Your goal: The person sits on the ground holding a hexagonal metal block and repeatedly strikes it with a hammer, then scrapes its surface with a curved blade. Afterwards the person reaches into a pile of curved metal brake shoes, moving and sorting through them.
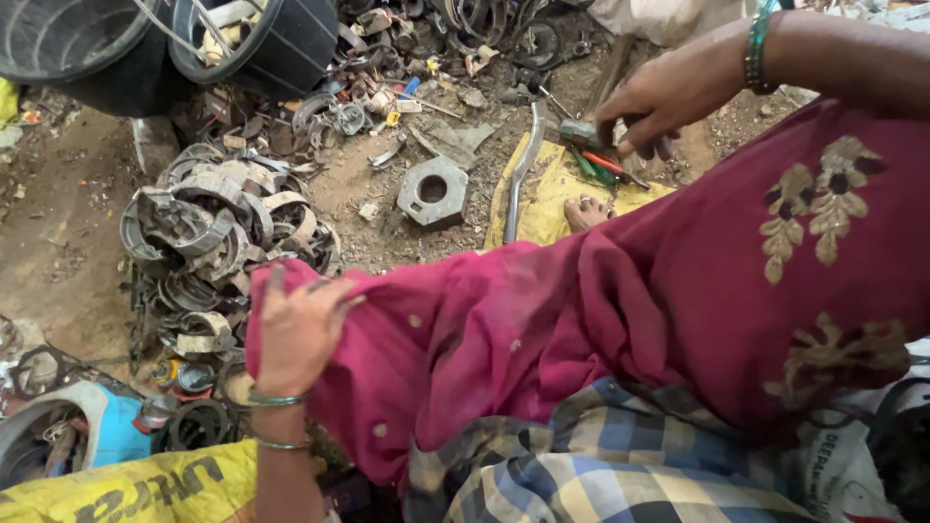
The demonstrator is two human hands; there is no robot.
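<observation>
My right hand (657, 95) is closed around a hammer (587, 124), gripping it near the metal head, over a yellow sack (549, 199) on the ground. Green and red tools (603, 167) lie under the hand. My left hand (295, 329) rests with spread fingers on the edge of magenta cloth (601, 310) over my knee, beside a heap of curved metal clamp rings (218, 237). It holds nothing. Green bangles circle both wrists.
A thick hexagonal metal block (433, 192) and a bent metal bar (520, 169) lie on the dirt. Black buckets (257, 44) stand at the top left, with scrap metal (455, 29) beyond. A yellow bag (136, 489) and a checked cloth (601, 475) lie near me. A bare toe (586, 211) shows.
</observation>
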